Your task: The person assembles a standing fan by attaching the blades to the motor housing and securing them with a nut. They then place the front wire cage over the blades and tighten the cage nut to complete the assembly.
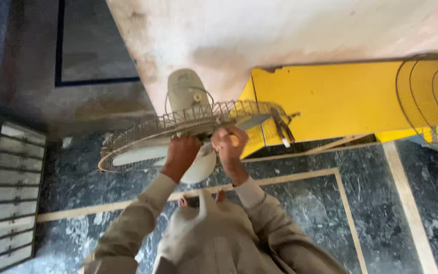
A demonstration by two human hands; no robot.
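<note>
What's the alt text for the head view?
Seen from above, a person's left hand and right hand work at the hub of a pale pedestal fan, whose rear wire guard and blades are exposed. Behind it a yellow panel leans on a wall above dark marble floor; another wire guard rests at right.

Both hands up at the centre of a pale fan. Left hand (pixel 181 155) closed near the hub; right hand (pixel 229 143) just beside it, fingers curled (what they pinch is hidden). Wire guard (pixel 178 122) rings the white blades (pixel 138 155); motor housing (pixel 184 90) behind. Yellow panel (pixel 330 99) to the right, a second wire grille (pixel 429 94) against it. Dark marble floor (pixel 300 203) below.
</note>
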